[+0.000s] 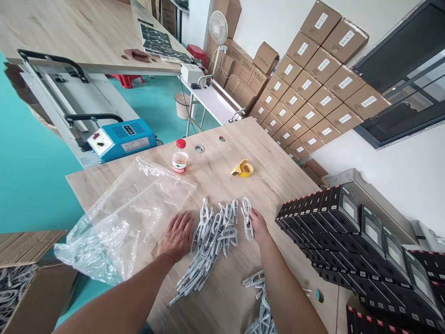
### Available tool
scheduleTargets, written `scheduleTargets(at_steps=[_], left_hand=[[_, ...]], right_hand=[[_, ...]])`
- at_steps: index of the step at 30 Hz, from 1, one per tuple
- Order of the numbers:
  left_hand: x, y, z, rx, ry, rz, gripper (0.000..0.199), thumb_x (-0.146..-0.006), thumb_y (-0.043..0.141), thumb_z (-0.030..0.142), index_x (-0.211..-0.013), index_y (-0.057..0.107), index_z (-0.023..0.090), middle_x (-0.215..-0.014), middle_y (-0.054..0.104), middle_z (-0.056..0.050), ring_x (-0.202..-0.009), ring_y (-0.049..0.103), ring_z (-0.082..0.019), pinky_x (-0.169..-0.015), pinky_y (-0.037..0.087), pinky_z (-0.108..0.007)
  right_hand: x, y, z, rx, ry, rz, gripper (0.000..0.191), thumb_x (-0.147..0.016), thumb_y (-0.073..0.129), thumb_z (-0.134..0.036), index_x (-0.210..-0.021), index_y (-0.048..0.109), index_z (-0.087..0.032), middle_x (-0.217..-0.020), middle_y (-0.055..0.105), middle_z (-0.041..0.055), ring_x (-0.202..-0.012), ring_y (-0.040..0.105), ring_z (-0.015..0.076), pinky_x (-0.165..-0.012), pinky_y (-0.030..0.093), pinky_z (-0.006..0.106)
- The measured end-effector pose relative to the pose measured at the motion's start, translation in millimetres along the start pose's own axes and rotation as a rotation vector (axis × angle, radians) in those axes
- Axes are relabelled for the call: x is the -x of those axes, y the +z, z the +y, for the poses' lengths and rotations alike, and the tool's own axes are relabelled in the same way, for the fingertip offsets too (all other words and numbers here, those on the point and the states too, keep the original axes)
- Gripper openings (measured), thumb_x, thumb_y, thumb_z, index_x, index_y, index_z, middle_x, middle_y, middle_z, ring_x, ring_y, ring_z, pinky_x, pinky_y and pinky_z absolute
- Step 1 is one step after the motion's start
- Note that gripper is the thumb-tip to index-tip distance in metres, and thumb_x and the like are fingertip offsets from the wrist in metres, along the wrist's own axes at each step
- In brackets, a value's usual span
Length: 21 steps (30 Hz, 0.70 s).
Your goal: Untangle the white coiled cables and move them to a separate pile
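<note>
My right hand [258, 224] grips a coiled white cable [247, 219] just right of the pile. That pile of white cables [213, 232], each folded into a bundle, lies on the wooden table [208, 181] between my hands. Flat on the table, touching or close to the pile's left side, rests my left hand [176, 235], fingers stretched out and holding nothing. A large clear plastic bag [139, 208] spreads out beside and partly under it. Partly hidden behind my right forearm is a second heap of white cables [262, 306].
A red-capped bottle [180, 157] and a yellow tape dispenser [242, 169] stand farther back. Stacked black boxes [323, 218] line the right side. At lower left an open carton [45, 292] holds more cables. A blue machine [121, 138] sits beyond the left edge.
</note>
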<state>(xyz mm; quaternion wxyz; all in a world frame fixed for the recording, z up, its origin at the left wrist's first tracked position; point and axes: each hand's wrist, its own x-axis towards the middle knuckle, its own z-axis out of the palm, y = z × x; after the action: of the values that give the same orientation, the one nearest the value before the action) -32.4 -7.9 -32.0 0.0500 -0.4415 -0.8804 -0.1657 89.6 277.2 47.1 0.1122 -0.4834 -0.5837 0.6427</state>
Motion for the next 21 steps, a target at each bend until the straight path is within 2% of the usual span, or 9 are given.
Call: scheduleTargets(at_steps=[3, 6, 8, 10, 12, 14, 17, 19, 21], left_hand=[[-2, 4.7, -3, -0.002, 0.009, 0.011, 0.045, -0.090, 0.047, 0.019, -0.131, 0.062, 0.010, -0.147, 0.054, -0.019, -0.138, 0.047, -0.034, -0.121, 0.028, -0.053], [-3, 7.6, -5, -0.003, 0.005, 0.019, 0.045, -0.089, 0.047, 0.019, -0.132, 0.061, 0.011, -0.146, 0.054, -0.018, -0.138, 0.047, -0.034, -0.121, 0.028, -0.053], [-2, 8.0, -4, 0.001, 0.000, 0.018, 0.045, -0.089, 0.047, 0.019, -0.132, 0.061, 0.012, -0.146, 0.055, -0.018, -0.138, 0.047, -0.033, -0.122, 0.027, -0.052], [-2, 7.7, -3, 0.006, -0.004, 0.014, 0.045, -0.090, 0.048, 0.019, -0.132, 0.061, 0.012, -0.146, 0.055, -0.018, -0.139, 0.047, -0.033, -0.123, 0.026, -0.051], [-2, 7.3, -3, 0.010, -0.009, 0.012, 0.045, -0.089, 0.048, 0.019, -0.132, 0.060, 0.012, -0.147, 0.054, -0.018, -0.139, 0.046, -0.033, -0.123, 0.025, -0.051], [-2, 6.8, -2, 0.008, -0.012, 0.012, 0.046, -0.089, 0.048, 0.018, -0.133, 0.060, 0.011, -0.147, 0.053, -0.018, -0.139, 0.046, -0.033, -0.123, 0.025, -0.051], [-3, 4.8, -3, -0.002, -0.006, 0.014, 0.045, -0.089, 0.048, 0.019, -0.132, 0.061, 0.012, -0.146, 0.055, -0.018, -0.138, 0.047, -0.033, -0.122, 0.027, -0.052], [-2, 2.6, -2, -0.009, 0.001, 0.015, 0.044, -0.089, 0.048, 0.019, -0.130, 0.062, 0.013, -0.145, 0.056, -0.017, -0.137, 0.048, -0.033, -0.122, 0.028, -0.051], [0, 0.0, -1, -0.013, 0.000, 0.014, 0.044, -0.089, 0.048, 0.019, -0.130, 0.063, 0.013, -0.145, 0.056, -0.017, -0.138, 0.048, -0.033, -0.121, 0.029, -0.051]], right_hand=[[31, -31, 1, -0.035, 0.014, 0.007, 0.053, -0.057, 0.074, -0.065, -0.086, 0.060, -0.023, -0.062, 0.050, -0.0064, -0.051, 0.044, 0.0104, -0.049, 0.039, 0.024], [71, -80, 9, -0.001, 0.071, -0.013, 0.052, -0.057, 0.076, -0.063, -0.085, 0.062, -0.022, -0.065, 0.055, -0.0038, -0.054, 0.048, 0.0117, -0.052, 0.041, 0.025], [96, -119, 16, 0.208, 0.178, -0.083, 0.047, -0.063, 0.074, -0.061, -0.084, 0.066, -0.020, -0.069, 0.061, 0.0008, -0.061, 0.057, 0.0170, -0.057, 0.046, 0.029], [112, -149, 21, 0.571, 0.275, -0.090, 0.041, -0.064, 0.074, -0.054, -0.085, 0.070, -0.019, -0.081, 0.070, 0.0090, -0.080, 0.067, 0.0275, -0.068, 0.051, 0.035], [111, -156, 23, 0.815, 0.280, -0.027, 0.043, -0.066, 0.074, -0.047, -0.095, 0.072, -0.016, -0.104, 0.073, 0.0178, -0.104, 0.067, 0.0366, -0.082, 0.052, 0.042], [92, -133, 21, 0.852, 0.203, 0.021, 0.052, -0.074, 0.066, -0.046, -0.115, 0.068, -0.015, -0.122, 0.069, 0.0200, -0.119, 0.063, 0.0355, -0.094, 0.050, 0.043], [41, -59, 16, 0.782, 0.061, 0.019, 0.065, -0.088, 0.049, -0.049, -0.144, 0.046, -0.016, -0.131, 0.065, 0.0142, -0.124, 0.061, 0.0240, -0.102, 0.046, 0.034], [6, -4, 12, 0.756, -0.002, 0.033, 0.073, -0.089, 0.048, -0.051, -0.150, 0.035, -0.014, -0.133, 0.064, 0.0138, -0.124, 0.061, 0.0230, -0.100, 0.048, 0.031], [-20, 38, 8, 0.751, -0.033, 0.058, 0.076, -0.083, 0.058, -0.045, -0.149, 0.036, -0.014, -0.134, 0.063, 0.0146, -0.126, 0.059, 0.0254, -0.099, 0.048, 0.032]])
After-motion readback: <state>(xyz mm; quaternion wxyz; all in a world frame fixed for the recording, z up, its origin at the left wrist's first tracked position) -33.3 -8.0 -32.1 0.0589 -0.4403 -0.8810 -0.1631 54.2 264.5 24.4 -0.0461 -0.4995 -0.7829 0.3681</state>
